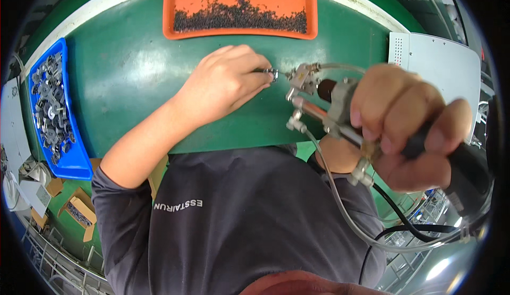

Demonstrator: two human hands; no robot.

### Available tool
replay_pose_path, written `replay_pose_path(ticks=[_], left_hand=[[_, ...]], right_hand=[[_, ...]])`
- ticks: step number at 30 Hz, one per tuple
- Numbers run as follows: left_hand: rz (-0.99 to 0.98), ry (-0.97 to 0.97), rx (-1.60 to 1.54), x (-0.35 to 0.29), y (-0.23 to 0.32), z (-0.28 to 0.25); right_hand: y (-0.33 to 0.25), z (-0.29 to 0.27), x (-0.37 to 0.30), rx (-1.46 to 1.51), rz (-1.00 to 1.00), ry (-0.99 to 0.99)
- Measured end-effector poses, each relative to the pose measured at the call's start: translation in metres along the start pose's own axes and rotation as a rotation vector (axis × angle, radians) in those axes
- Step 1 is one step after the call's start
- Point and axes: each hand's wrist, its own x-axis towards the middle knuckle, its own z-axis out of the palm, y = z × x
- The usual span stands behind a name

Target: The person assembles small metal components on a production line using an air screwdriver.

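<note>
My left hand (228,82) reaches over the green table with its fingers pinched on a small dark part (274,75) that has a shiny end. Most of that part is hidden by the fingers. In my right hand (409,127) is a power screwdriver (342,101) with a black body and a metal feed head, fingers wrapped around it. The tool lies roughly level and points left; its tip is close to the small part, and I cannot tell whether they touch. Clear hoses (340,202) and a black cable run from the screwdriver.
An orange tray (313,8) of many tiny black pieces sits at the far side. On the left, a blue tray (79,162) holds dark grey parts with rollers. A pale box (441,64) stands at the right. Cardboard boxes (82,210) lie below the table at left.
</note>
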Motion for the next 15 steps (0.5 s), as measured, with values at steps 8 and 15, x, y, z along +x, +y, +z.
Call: replay_pose_path(ticks=[8,15], left_hand=[[0.007,-0.002,-0.009,-0.008,0.0,0.0],[0.029,0.017,0.037,-0.007,0.001,-0.003]], right_hand=[[0.005,0.013,0.001,-0.047,0.04,0.189],[-0.028,-0.005,-0.01,-0.035,-0.078,0.183]])
